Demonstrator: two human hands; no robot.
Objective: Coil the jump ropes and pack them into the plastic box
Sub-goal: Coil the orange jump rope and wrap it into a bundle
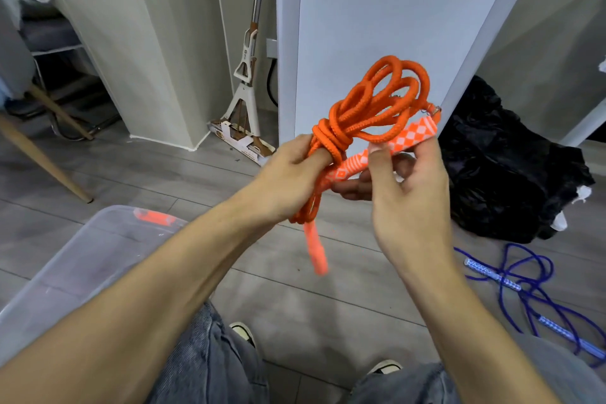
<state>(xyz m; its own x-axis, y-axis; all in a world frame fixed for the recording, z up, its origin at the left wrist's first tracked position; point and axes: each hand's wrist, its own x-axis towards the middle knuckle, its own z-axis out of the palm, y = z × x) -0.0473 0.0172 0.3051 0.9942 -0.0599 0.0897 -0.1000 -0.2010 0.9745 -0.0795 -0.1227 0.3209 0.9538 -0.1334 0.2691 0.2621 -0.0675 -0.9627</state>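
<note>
head view, the only one we have: both hands are up in front of the chest, working a thick orange braided jump rope [377, 102] that is gathered into a bundle of loops. the left hand [292, 174] is closed round the waist of the bundle, a finger poking through where a couple of turns of rope cinch the loops together, which looks like the way to keep the coil from springing apart. the right hand [403, 187] has thumb and fingers pinched on an orange-and-white checked handle [393, 147], held slanting up to the right, probably to steer it through or against the wrap. the second handle, plain orange and blurred [316, 249], hangs loose below the left hand.

down at lower left, the clear plastic storage box [82, 256] sits on the grey plank floor [311, 305], close by the left forearm, handy for the drop. something orange [154, 216] shows at its far rim; what it is i cannot tell. at lower right, a thin blue jump rope with blue patterned handles [524, 292] lies uncoiled on the floor, so by my reckoning that one is not yet done. behind it slumps a crumpled black plastic bag [508, 167], and a white squeeze mop [246, 75] leans in the corner.
</note>
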